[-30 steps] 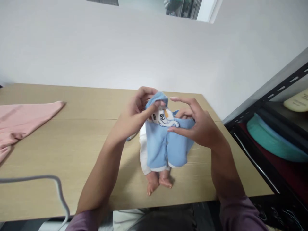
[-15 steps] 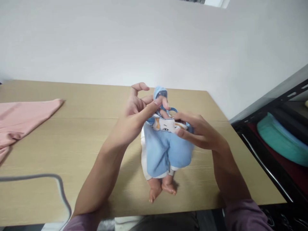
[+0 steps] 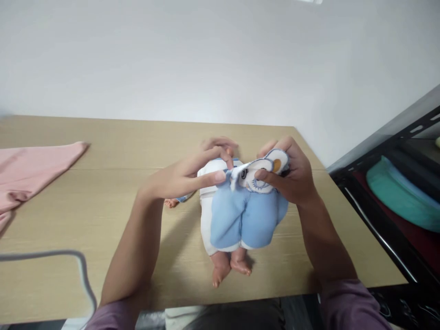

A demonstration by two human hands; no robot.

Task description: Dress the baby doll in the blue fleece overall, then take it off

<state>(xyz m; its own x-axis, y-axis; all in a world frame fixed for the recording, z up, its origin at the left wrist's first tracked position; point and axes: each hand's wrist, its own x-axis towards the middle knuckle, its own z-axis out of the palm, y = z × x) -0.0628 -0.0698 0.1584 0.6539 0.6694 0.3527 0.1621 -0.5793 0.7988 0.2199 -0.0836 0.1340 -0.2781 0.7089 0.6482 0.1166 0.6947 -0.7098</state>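
Note:
A doll lies on its back on the table, its bare feet [image 3: 222,269] pointing toward me. Blue-and-white doll overalls [image 3: 237,220] cover its legs, and their white bib [image 3: 252,176] bears an embroidered cartoon face. My left hand [image 3: 197,174] pinches the bib's left corner between thumb and fingers. At the other side, my right hand [image 3: 295,174] grips the bib, thumb on the front and fingers behind. One small doll hand [image 3: 171,202] shows beneath my left forearm. The bib and my hands hide the doll's head.
Pink cloth [image 3: 37,169] lies on the left of the wooden table [image 3: 127,151]. A grey cable [image 3: 68,253] loops over the near left corner. On the right stands a black metal shelf [image 3: 371,224] with a teal item [image 3: 398,197]. A white wall rises behind.
My left hand has moved from a raised blue strap down to the bib's corner. My right hand has shifted right and up, and the bib is now spread wider, showing more of the cartoon face.

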